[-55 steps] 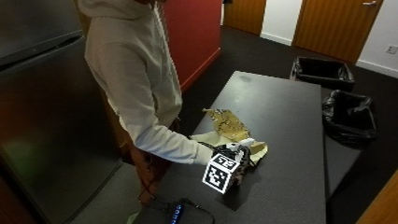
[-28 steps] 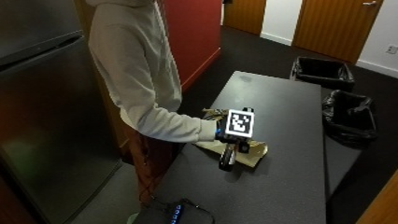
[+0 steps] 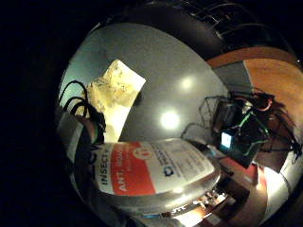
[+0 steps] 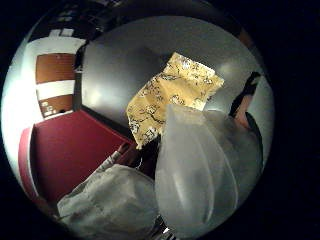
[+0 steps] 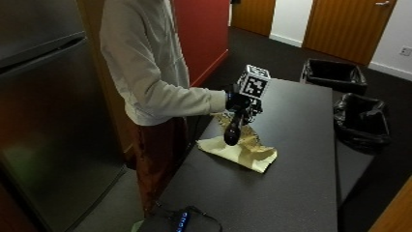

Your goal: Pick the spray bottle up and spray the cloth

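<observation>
Bottle (image 5: 232, 131) comes first: the dark spray bottle hangs in the air above the yellow cloth (image 5: 239, 151), bottom end down and not touching it. The gloved right hand (image 5: 241, 102) holds the bottle at its top, fingers curled round it, so the grip is clamped on the bottle. In the little finger side palm view the bottle (image 3: 156, 170) sits very close to the palm and shows a red and white label with letters on it. In the thumb side palm view a pale rounded part (image 4: 200, 175) fills much of the picture next to the palm; I cannot tell what part it is.

The cloth lies crumpled on the dark grey surface (image 5: 302, 159), near the edge where the person stands. It is yellow with dark marks on it (image 4: 172, 97).

The person wears a light grey hooded top (image 5: 151, 63). Two black bins (image 5: 360, 121) stand on the floor past the far side of the surface. A dark thing with small blue lights (image 5: 180, 222) lies at the near end of the surface. A big grey fridge (image 5: 45, 116) stands behind the person.
</observation>
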Motion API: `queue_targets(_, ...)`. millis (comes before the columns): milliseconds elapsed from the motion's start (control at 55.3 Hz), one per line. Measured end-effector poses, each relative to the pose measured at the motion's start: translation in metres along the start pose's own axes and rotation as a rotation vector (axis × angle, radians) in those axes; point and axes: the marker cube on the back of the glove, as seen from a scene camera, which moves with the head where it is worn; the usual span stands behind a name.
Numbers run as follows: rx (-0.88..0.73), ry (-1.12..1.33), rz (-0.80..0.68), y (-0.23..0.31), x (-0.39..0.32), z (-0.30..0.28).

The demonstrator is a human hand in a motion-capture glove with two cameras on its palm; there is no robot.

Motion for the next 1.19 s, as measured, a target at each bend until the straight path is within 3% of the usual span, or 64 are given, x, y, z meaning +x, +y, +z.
queue_targets(127,-0.021,0.175,0.117,0.009,0.002,0.005)
queue_targets(217,-0.016,0.033,0.080,0.011,-0.020,0.015)
queue_targets(669,0.008,-0.154,0.171,0.015,-0.052,0.057)
queue_targets(814,0.100,-0.257,0.143,0.013,-0.068,0.028)
queue_targets(1193,0.499,-0.809,-0.043,0.000,-0.125,-0.107)
